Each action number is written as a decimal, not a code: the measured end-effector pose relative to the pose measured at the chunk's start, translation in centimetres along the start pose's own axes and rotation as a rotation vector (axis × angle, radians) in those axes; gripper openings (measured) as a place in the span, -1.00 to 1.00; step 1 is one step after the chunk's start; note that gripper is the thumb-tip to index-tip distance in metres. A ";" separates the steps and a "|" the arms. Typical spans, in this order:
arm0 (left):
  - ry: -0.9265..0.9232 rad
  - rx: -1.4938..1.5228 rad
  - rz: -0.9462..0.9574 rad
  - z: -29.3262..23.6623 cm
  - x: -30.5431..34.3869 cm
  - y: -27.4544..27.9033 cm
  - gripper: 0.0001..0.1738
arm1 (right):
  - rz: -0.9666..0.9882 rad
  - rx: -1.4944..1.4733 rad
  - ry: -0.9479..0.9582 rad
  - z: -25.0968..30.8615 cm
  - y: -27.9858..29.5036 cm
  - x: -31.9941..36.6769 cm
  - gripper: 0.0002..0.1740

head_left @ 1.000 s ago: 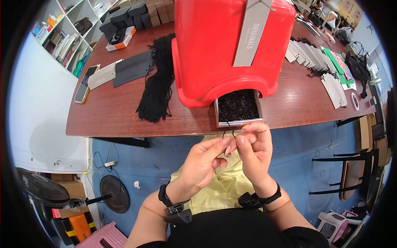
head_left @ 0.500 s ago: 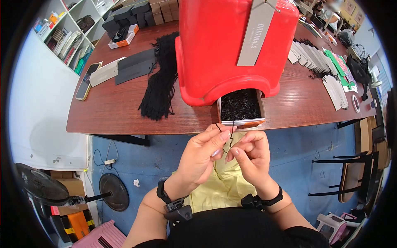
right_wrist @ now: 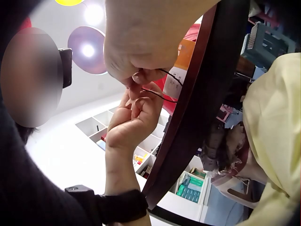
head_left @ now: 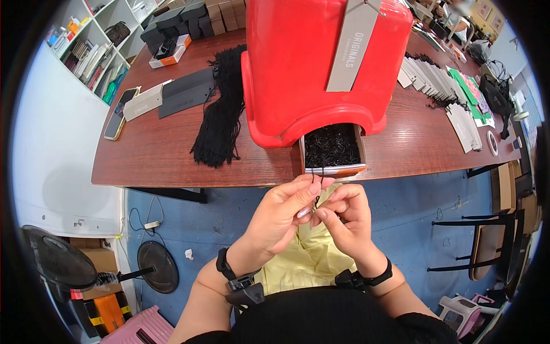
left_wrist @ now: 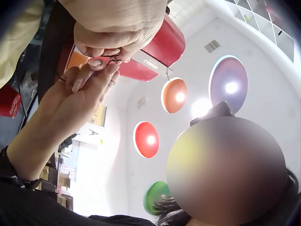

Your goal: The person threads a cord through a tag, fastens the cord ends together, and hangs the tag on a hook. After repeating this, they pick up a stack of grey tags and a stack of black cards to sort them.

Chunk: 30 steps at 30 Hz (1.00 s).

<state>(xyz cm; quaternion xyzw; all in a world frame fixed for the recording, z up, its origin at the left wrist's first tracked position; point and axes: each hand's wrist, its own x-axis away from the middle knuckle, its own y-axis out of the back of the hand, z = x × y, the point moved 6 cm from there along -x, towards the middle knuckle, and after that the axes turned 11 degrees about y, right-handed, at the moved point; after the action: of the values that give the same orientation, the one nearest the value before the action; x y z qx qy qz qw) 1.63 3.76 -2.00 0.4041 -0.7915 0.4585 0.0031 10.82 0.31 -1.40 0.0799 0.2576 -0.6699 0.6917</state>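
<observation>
Just in front of the table edge, the left hand (head_left: 278, 219) pinches a thin black cord (head_left: 317, 200) between thumb and fingers. Close beside it the right hand (head_left: 349, 222) pinches the lower part of the same cord, thumb against fingertips. In the right wrist view two strands of the cord (right_wrist: 162, 96) run from the fingers toward the table edge. Behind the hands, an open box (head_left: 335, 170) full of small black pieces (head_left: 331, 146) sits under the arch of a red plastic stool (head_left: 321, 69), which has a grey "ORIGINALS" tag (head_left: 350, 51) on it.
Left on the table (head_left: 154, 155) lie a bundle of black cords (head_left: 220, 120), dark tags (head_left: 184, 94), a light tag (head_left: 143, 103) and a phone (head_left: 119, 114). Rows of grey tags (head_left: 432, 77) and a tape roll (head_left: 492, 143) lie at the right.
The hands were together, then parted slightly with the cord between them, and are now closer again. The cord's loop between the fingers has become smaller.
</observation>
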 end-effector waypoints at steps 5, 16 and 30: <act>0.004 0.034 0.038 -0.2 0.0 0.1 -0.75 | 0.046 0.018 -0.036 -0.5 0.1 0.5 -0.73; -0.514 -0.407 -0.172 -3.9 1.8 0.5 -0.84 | 0.061 0.994 0.328 5.0 3.3 -5.7 -0.86; -0.499 -0.639 -0.228 -4.4 1.1 -0.2 -0.86 | 0.235 1.086 0.171 1.9 4.4 -9.3 -0.91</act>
<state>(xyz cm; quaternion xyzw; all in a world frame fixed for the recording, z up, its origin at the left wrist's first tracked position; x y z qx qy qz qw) -0.60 6.20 1.06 0.5666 -0.8205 0.0746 -0.0126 15.84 8.07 3.46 0.5068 -0.0796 -0.6158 0.5981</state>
